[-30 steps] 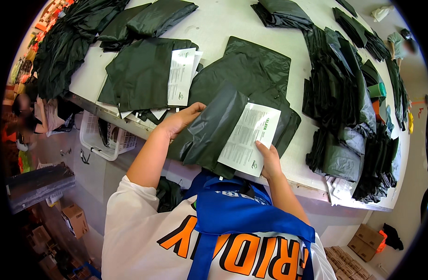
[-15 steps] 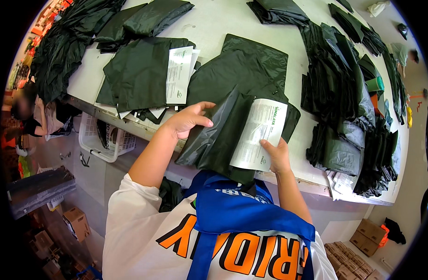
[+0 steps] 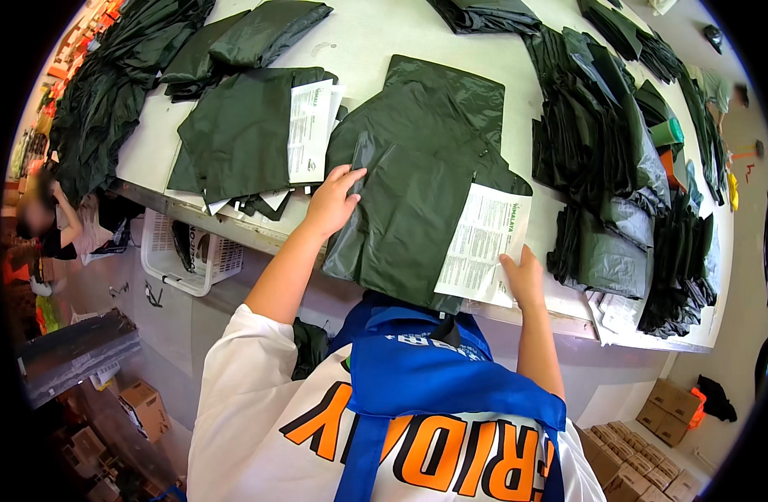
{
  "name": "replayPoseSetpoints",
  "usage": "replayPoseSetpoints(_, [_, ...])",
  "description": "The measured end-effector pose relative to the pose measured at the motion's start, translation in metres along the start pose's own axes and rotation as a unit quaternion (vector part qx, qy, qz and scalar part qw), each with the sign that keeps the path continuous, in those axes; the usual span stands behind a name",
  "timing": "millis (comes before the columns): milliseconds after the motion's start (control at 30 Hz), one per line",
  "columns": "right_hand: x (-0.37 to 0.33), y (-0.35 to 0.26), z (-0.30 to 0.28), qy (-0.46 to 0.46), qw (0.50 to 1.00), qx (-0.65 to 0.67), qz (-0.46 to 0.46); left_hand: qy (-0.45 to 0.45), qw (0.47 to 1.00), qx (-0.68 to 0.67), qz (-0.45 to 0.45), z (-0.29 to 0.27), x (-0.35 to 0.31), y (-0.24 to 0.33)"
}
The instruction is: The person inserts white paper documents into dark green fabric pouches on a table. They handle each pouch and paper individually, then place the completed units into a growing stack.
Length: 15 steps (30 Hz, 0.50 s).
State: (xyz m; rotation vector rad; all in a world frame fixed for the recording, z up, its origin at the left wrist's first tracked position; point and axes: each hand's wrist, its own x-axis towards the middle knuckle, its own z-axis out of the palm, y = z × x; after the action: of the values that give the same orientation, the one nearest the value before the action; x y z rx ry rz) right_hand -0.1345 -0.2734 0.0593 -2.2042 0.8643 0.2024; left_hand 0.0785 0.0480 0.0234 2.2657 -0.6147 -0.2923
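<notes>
Our white table (image 3: 359,46) stretches toward twelve o'clock. Near the centre we have a folded dark green sheet (image 3: 413,222), with a white paper (image 3: 477,243) along its three o'clock side. Our left hand (image 3: 332,202), at ten o'clock, curls beside the fold; we cannot tell whether it grips. Our right hand (image 3: 524,278), toward four, pinches the paper's edge. An uneven tug could skew the paper.

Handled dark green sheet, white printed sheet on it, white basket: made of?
Dark green sheet: probably plastic film or coated fabric, satiny; creases shine.
White printed sheet: likely paper, smooth; crisp edges.
White basket: apparently plastic, dullish; moulded-looking slots.
</notes>
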Motion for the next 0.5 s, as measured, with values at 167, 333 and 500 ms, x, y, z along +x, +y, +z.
replayPoseSetpoints(167, [-0.003,0.013,0.023,-0.034,0.914,0.402,0.043,-0.036,0.998,-0.039,-0.022,0.001,-0.004,0.007])
replayPoseSetpoints(333, [-0.006,0.022,0.019,-0.004,0.850,0.524,0.053,-0.007,0.996,-0.089,-0.028,-0.002,-0.006,0.006])
replayPoseSetpoints(500, [-0.006,0.013,0.039,-0.041,0.866,0.497,0.049,0.116,0.928,0.352,0.048,0.011,-0.014,0.063])
